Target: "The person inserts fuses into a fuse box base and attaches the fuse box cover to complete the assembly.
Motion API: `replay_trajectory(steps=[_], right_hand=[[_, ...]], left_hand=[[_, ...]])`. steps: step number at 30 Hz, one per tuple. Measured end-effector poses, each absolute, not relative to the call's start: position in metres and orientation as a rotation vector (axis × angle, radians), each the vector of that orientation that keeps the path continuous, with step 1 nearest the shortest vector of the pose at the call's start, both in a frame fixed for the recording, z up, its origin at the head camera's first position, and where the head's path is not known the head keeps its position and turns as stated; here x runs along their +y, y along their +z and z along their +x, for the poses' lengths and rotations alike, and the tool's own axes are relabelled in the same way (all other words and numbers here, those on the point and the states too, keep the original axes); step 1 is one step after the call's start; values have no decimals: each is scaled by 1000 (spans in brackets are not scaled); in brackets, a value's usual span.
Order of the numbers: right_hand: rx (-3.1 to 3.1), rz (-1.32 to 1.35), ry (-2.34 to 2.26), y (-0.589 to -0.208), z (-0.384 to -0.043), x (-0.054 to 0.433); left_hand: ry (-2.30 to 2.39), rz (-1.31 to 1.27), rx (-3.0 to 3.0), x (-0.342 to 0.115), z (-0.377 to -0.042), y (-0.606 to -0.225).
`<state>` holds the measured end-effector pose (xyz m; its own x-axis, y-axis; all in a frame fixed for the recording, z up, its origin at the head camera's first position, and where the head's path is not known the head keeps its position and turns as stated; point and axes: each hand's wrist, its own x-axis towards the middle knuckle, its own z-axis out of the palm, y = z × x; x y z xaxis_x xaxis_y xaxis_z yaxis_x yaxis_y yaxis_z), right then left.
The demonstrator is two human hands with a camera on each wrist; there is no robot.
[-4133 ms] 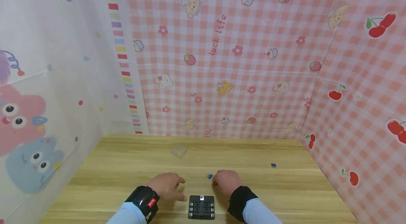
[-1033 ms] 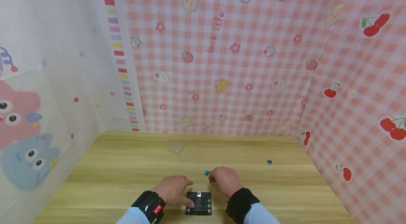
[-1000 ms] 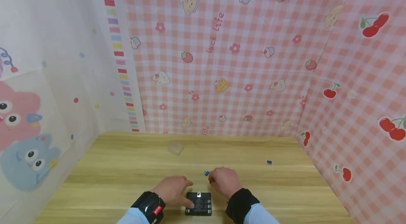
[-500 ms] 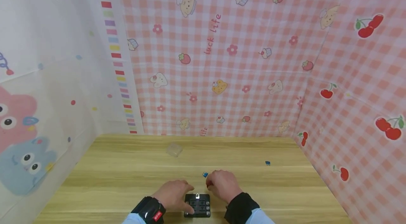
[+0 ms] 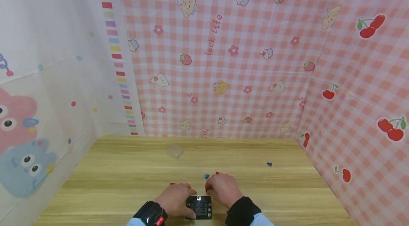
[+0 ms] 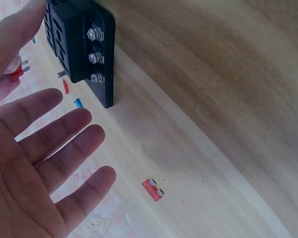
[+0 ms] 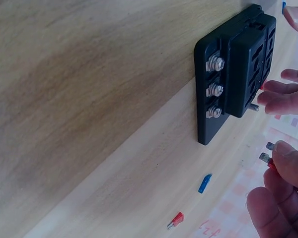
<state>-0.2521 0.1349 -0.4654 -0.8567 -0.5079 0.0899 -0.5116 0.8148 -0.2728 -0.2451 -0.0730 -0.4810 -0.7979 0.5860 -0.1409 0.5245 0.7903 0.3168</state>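
Observation:
A black fuse block (image 5: 202,206) with metal screw terminals along its sides lies on the wooden table. My left hand (image 5: 175,198) is at its left side, thumb at the block's near left edge; in the left wrist view its other fingers (image 6: 72,136) are spread, holding nothing. Past the block's far right corner, my right hand (image 5: 224,189) pinches a red blade fuse (image 7: 271,163) between thumb and fingers, its two metal prongs bare. A blue fuse (image 5: 206,176) and a red fuse (image 5: 217,173) lie just beyond the right hand. Another red fuse (image 6: 153,190) lies beyond the left hand.
A second blue fuse (image 5: 270,164) lies farther right on the table (image 5: 127,162). A clear plastic case (image 5: 175,151) sits toward the back. Patterned cloth (image 5: 204,76) hangs behind the table and along both sides.
My left hand has moved right, its thumb from beside the block to its edge. My right hand has shifted slightly toward the block. Red fuses beyond both hands have come into sight.

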Motion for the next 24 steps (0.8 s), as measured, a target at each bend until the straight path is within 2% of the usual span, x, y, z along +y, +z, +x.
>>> replay_trajectory(steps=[24], right_hand=[[-3013,913,473,-463,-245,132]], left_hand=[[320,951,2746,-67,-244,-490]])
